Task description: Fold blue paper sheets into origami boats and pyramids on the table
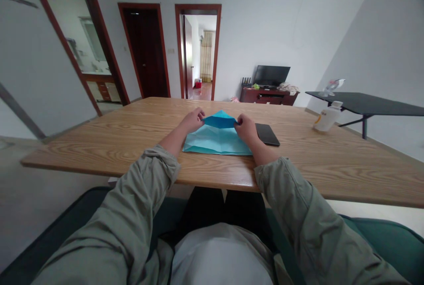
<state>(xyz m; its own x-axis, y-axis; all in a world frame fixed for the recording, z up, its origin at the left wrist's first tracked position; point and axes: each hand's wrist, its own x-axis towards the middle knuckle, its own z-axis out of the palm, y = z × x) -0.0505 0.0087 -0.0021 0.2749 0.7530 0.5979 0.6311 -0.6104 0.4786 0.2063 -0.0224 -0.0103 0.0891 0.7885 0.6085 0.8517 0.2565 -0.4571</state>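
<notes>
A light-blue sheet of paper with crease lines lies on the wooden table in front of me. Its far part is folded up into a darker blue flap with a pointed top. My left hand pinches the flap's left corner between thumb and fingers. At the opposite corner, my right hand grips the paper the same way. The flap is stretched between both hands, raised a little from the table. Just beyond my right hand lies a dark flat tablet-like object, partly behind my wrist.
On the wooden table, a translucent white bottle stands at the right. A black table holding a clear plastic item is beyond it. A television sits on a low cabinet by the far wall, near doorways.
</notes>
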